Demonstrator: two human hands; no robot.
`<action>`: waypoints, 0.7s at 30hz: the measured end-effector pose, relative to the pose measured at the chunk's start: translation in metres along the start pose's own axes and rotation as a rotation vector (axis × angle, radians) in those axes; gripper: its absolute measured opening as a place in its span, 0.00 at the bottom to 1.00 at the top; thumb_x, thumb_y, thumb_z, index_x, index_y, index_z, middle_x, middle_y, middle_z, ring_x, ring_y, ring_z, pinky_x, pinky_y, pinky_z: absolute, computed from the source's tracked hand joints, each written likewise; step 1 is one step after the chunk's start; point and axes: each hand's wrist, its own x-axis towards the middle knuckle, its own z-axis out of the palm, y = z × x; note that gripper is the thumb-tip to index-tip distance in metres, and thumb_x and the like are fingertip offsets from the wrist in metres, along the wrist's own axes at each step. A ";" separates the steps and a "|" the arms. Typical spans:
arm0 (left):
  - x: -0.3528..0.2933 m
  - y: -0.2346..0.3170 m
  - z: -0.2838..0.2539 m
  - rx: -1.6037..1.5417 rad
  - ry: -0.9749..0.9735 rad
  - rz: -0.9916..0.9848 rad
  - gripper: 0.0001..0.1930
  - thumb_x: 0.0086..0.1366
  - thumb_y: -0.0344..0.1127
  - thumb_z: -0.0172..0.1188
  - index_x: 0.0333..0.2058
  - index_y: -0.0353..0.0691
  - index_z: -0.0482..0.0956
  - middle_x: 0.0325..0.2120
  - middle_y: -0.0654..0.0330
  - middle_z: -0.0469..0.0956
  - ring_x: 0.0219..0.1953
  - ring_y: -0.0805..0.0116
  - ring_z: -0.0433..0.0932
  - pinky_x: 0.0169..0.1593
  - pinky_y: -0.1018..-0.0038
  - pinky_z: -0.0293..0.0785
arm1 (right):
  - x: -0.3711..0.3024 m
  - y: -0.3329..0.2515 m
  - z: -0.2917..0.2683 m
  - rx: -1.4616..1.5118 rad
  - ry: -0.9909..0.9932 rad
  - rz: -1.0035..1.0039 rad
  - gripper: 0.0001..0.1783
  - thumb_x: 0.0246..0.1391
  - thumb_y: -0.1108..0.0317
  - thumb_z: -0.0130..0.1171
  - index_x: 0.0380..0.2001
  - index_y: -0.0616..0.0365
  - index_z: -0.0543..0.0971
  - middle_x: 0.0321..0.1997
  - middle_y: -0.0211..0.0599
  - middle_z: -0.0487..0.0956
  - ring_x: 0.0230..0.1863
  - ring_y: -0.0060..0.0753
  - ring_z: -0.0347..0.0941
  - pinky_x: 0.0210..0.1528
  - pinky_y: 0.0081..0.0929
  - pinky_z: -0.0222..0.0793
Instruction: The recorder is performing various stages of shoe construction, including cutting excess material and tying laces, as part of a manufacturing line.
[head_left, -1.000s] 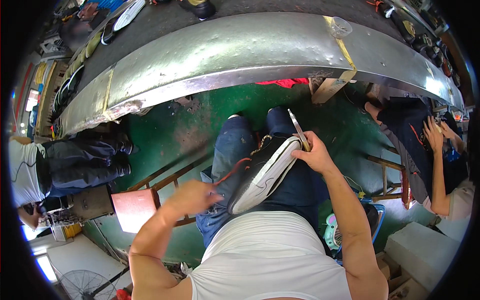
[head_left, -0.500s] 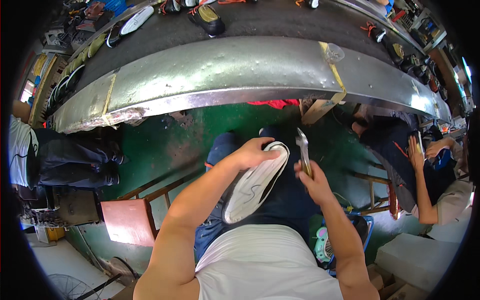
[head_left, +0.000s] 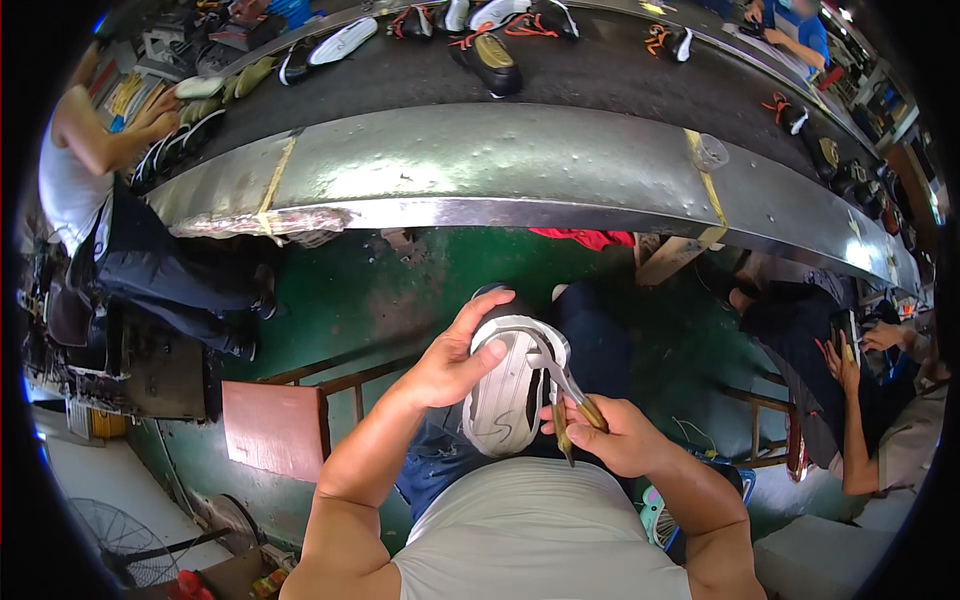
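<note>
A shoe (head_left: 505,392) with a pale grey-white sole lies sole-up on my lap. My left hand (head_left: 455,355) grips its toe end, fingers curled over the sole's edge. My right hand (head_left: 605,435) holds a pair of metal pliers (head_left: 562,385) with yellowish handles; the jaws touch the upper rim of the sole near the toe. Both forearms come in from the lower edge, over my grey shirt and blue trousers.
A long metal conveyor (head_left: 520,165) curves across the top, with several shoes (head_left: 487,55) on its dark belt. A person (head_left: 100,190) sits at left, another person (head_left: 850,400) at right. A reddish stool (head_left: 272,430) stands on the green floor (head_left: 370,300) to my left.
My left hand came from my knee onto the shoe's toe. The right hand swung the pliers from upright down onto the sole's rim. The view tilted up toward the conveyor.
</note>
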 end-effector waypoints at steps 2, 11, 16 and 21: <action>-0.006 0.002 -0.006 0.131 0.035 0.000 0.29 0.71 0.35 0.58 0.68 0.42 0.61 0.60 0.53 0.67 0.61 0.66 0.67 0.65 0.69 0.61 | 0.007 -0.007 0.002 0.087 -0.037 0.021 0.21 0.66 0.64 0.53 0.58 0.64 0.71 0.45 0.36 0.80 0.40 0.25 0.77 0.50 0.29 0.73; -0.011 -0.015 -0.029 0.231 0.094 0.091 0.22 0.74 0.31 0.54 0.64 0.40 0.66 0.53 0.60 0.74 0.54 0.74 0.71 0.60 0.75 0.66 | 0.043 -0.008 -0.005 -0.341 -0.027 0.077 0.14 0.66 0.65 0.54 0.48 0.63 0.74 0.30 0.32 0.79 0.27 0.24 0.75 0.33 0.24 0.72; -0.001 -0.034 -0.043 0.083 0.051 0.026 0.21 0.72 0.30 0.56 0.62 0.41 0.69 0.59 0.58 0.68 0.59 0.70 0.69 0.63 0.73 0.63 | 0.076 0.066 0.007 -0.658 0.275 -0.385 0.13 0.65 0.69 0.54 0.48 0.65 0.74 0.34 0.39 0.80 0.31 0.31 0.78 0.38 0.29 0.75; 0.000 -0.050 -0.057 -0.055 0.059 -0.098 0.21 0.72 0.32 0.57 0.62 0.42 0.70 0.58 0.62 0.68 0.57 0.71 0.69 0.61 0.74 0.65 | 0.069 0.034 0.022 -0.780 0.274 -0.269 0.16 0.63 0.66 0.57 0.48 0.67 0.72 0.39 0.57 0.78 0.39 0.60 0.77 0.40 0.47 0.73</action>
